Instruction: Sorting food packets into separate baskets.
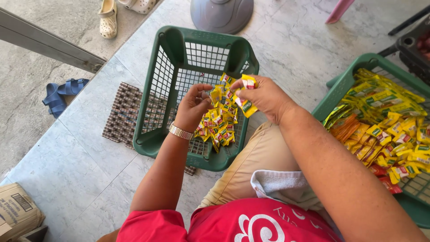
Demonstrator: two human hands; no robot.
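Observation:
My left hand (193, 105) pinches a small yellow sachet (216, 95) above a green plastic basket (154, 121). My right hand (264, 96) holds a strip of yellow sachets (246, 105) close beside it, over the same basket. A heap of small yellow sachets (219, 127) lies on the basket's floor under both hands. A bracelet sits on my left wrist.
A second green basket (342, 85) at right is piled with yellow and orange sachet strips (389, 130). A woven mat (123, 114) lies under the first basket. A grey fan base (221, 13), blue sandals (60, 94), a cardboard box (15, 213) and a dark crate (414, 47) stand around.

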